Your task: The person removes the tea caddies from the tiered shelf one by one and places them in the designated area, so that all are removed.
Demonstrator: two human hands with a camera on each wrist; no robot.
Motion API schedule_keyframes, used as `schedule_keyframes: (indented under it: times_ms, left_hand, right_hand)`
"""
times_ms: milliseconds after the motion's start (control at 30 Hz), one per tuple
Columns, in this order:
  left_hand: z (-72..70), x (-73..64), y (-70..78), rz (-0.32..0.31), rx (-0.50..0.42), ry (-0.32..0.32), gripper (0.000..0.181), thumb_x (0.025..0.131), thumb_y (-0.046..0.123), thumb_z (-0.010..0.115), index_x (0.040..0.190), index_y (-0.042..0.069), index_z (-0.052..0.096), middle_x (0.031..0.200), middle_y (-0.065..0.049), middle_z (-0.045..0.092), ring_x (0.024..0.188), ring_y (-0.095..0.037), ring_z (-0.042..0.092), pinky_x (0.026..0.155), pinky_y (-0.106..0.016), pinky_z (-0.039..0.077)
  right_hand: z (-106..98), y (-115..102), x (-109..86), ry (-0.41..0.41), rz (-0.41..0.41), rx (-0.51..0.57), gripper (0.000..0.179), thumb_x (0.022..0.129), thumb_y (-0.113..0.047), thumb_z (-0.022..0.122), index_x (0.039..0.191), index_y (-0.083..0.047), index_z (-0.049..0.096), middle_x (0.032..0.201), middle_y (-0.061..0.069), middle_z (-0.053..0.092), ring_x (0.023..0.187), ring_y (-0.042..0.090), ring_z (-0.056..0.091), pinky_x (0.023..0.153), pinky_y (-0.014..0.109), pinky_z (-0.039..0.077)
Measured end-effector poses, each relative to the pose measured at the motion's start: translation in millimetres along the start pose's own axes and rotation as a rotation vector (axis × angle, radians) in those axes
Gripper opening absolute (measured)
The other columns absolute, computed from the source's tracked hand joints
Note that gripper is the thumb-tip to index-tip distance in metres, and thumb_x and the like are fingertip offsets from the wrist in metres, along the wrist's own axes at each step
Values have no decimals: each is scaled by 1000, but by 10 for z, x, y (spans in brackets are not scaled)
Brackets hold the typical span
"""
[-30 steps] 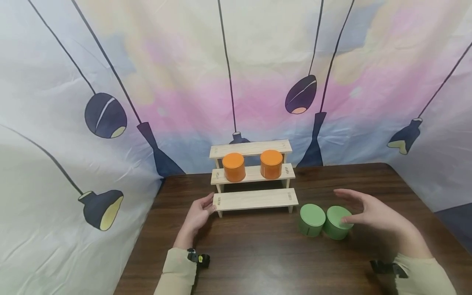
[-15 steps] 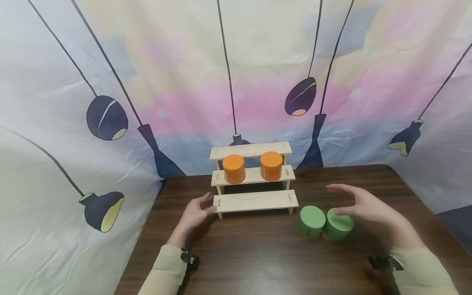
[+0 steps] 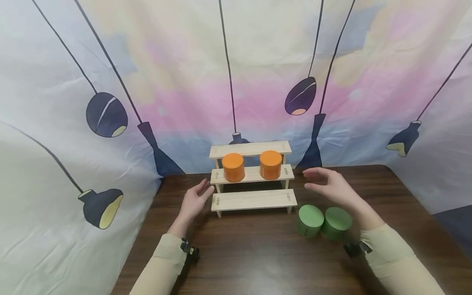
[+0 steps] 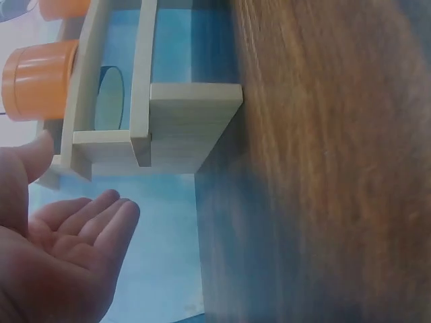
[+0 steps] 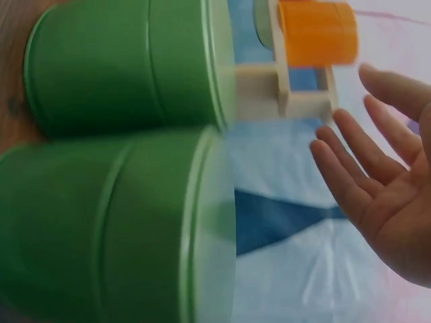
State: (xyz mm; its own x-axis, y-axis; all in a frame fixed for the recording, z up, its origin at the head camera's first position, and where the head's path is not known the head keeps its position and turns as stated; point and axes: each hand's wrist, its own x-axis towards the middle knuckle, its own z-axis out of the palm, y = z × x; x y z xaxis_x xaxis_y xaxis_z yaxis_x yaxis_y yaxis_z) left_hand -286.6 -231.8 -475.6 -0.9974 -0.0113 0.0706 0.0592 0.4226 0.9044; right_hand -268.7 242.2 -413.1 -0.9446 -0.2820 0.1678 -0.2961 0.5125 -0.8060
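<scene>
Holding nothing, thumbs apart from fingers, left hand (image 3: 193, 201) and right hand (image 3: 333, 186) flank the wooden rack (image 3: 254, 200) on the table (image 3: 258, 258). The rack looks light and stiff, best gripped at both ends; the orange tins (image 3: 233, 169) on its middle step (image 3: 252, 173) could slide.

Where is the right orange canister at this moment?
In the head view, the right orange canister stands on the middle step of the wooden rack, toward its right end, with the other orange canister to its left.

Brown wood-grain table (image 3: 254, 260) beneath a three-tier wooden stand (image 3: 254, 200) and two green canisters (image 3: 310, 217).
</scene>
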Motion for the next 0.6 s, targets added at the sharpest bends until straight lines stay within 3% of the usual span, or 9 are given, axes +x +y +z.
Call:
schedule_keyframes:
  times_ms: [133,267,400,600]
  left_hand:
    - [16,100,34,-11,-32,7,75,107,43,67,165,3,41,160,-16,53,146,-33,52,119,-48,44]
    - [0,196,73,-24,-48,10,74,108,44,65,165,4,40,160,-14,53,149,-33,49,121,-49,41]
    - [-28,275,124,-23,-2,-18,74,109,43,64,166,6,37,161,-13,51,152,-33,44,121,-51,40]
    - [-68,350,211,-16,70,-61,73,107,40,67,167,8,39,162,-15,50,152,-35,44,120,-52,42]
  right_hand:
    - [157,-126,155,55,-36,-15,48,99,-21,81,142,-6,67,137,17,70,126,34,67,97,40,60]
    - [329,-251,292,75,-54,-11,62,100,-24,80,154,-7,55,149,19,62,132,42,62,102,56,57]
    - [464,-342,405,87,-55,-15,76,99,-30,81,163,-11,45,157,19,54,137,45,58,105,59,54]
    - [593,-471,554,97,-54,1,85,95,-34,85,165,-10,41,162,18,49,141,43,55,107,57,53]
